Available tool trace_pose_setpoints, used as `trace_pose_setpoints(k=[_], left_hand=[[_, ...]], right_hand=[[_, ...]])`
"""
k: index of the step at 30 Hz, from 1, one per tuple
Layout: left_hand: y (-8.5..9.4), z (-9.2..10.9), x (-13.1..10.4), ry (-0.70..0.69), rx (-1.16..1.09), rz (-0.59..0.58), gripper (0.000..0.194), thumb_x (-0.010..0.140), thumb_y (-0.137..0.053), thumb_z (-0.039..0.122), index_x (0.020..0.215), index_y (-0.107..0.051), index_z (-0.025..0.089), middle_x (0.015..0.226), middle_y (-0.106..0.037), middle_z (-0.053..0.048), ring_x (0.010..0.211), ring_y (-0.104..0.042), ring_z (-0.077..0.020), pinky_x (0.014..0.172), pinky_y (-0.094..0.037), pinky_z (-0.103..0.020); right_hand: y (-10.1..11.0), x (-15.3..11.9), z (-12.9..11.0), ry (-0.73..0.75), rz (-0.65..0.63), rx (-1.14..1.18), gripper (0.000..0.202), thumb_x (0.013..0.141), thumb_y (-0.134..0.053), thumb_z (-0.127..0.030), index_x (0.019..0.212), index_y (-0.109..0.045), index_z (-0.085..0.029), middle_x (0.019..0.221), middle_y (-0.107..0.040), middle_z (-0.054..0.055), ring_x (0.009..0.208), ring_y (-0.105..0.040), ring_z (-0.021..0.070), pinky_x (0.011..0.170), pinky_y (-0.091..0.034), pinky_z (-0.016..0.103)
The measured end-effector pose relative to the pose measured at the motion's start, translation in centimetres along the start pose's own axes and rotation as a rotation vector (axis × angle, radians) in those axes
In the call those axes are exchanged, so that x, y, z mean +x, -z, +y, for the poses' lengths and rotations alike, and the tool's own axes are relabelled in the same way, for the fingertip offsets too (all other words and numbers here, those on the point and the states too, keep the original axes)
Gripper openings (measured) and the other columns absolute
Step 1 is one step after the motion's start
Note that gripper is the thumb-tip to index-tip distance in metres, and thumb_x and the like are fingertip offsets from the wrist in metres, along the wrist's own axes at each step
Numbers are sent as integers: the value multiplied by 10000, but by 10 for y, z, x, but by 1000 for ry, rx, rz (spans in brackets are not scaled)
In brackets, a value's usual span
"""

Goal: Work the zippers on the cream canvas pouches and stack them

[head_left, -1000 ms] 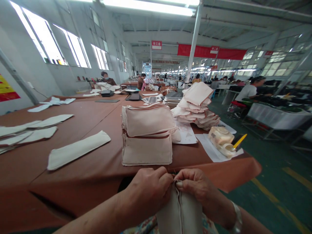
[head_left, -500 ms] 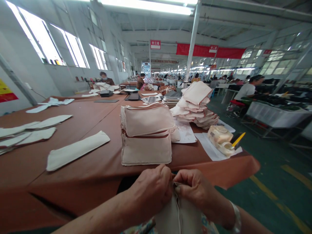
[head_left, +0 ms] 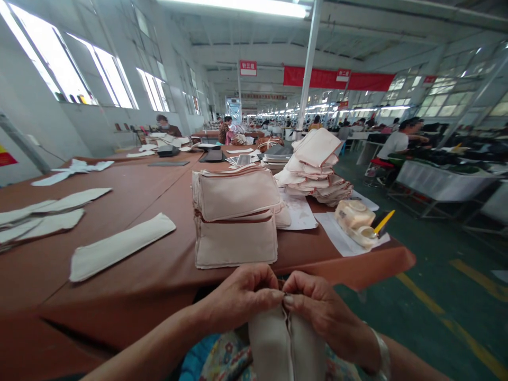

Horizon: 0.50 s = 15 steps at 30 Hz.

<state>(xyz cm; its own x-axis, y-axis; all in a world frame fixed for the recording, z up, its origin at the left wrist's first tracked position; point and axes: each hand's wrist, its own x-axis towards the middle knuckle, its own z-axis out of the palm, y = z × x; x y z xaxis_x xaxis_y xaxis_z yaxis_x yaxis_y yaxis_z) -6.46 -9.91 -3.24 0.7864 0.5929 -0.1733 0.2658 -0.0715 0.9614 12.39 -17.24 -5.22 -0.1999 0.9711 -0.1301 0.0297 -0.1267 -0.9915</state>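
Note:
A cream sewn panel [head_left: 268, 338] hangs in front of me over my lap, with a seam or fold running down its middle. My left hand [head_left: 252, 293] pinches its top edge between thumb and fingers. Right beside it, my right hand [head_left: 315, 301] pinches the same edge, and the two thumbs nearly touch at the top of the seam. Just beyond my hands, at the table's front edge, sit two stacks of similar cream panels [head_left: 238, 243]. The fingertips partly hide the edge being gripped.
The table has a brown cover [head_left: 130, 201]. A long cream strip [head_left: 123, 246] lies to the left, with more strips [head_left: 51, 211] behind. At right are a tall panel pile [head_left: 313, 164], a glue container [head_left: 355, 214] and a yellow-handled brush [head_left: 384, 222]. People sit farther off.
My left hand has shifted from a bunched grip over the panel's top to a thumb-and-finger pinch with its thumb showing. My right hand keeps its pinch. The view has turned slightly.

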Motion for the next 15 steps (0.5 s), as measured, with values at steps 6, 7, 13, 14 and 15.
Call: trace_pose_setpoints(k=[6, 7, 13, 14, 15], left_hand=[[-11, 1, 1, 71, 57, -3, 378, 815, -645, 468, 794, -621, 91, 669, -446, 34, 599, -305, -81, 481, -206, -208], [-11, 1, 1, 76, 50, -17, 365, 820, -637, 453, 760, -616, 94, 660, -437, 37, 583, -289, -75, 471, -189, -211], [-14, 1, 4, 88, 52, 23, 274, 805, -602, 347, 668, -571, 111, 611, -403, 46, 546, -260, -69, 455, -177, -214], [-15, 1, 4, 103, 64, 57, 242, 788, -603, 322, 671, -573, 113, 610, -420, 45, 547, -279, -71, 455, -192, -210], [-17, 2, 3, 121, 76, 91, 208, 766, -608, 297, 673, -574, 114, 612, -442, 42, 550, -302, -74, 455, -211, -204]], right_hand=[[-2, -1, 0, 53, 61, -138, 196, 871, -559, -320, 798, -573, -139, 706, -514, -18, 659, -410, 115, 576, -323, 229], [-3, -1, 1, 74, 73, -150, 191, 877, -553, -312, 796, -578, -141, 711, -519, -18, 667, -418, 117, 589, -331, 230], [-5, -3, 6, 164, 136, -132, 165, 857, -601, -292, 774, -590, -150, 709, -559, -12, 661, -454, 122, 593, -358, 229], [-4, -3, 7, 185, 136, -131, 150, 855, -610, -283, 784, -598, -151, 718, -571, -9, 665, -466, 124, 598, -367, 230], [-4, -4, 7, 206, 131, -132, 133, 856, -615, -271, 796, -606, -153, 731, -582, -6, 672, -477, 126, 608, -376, 231]])
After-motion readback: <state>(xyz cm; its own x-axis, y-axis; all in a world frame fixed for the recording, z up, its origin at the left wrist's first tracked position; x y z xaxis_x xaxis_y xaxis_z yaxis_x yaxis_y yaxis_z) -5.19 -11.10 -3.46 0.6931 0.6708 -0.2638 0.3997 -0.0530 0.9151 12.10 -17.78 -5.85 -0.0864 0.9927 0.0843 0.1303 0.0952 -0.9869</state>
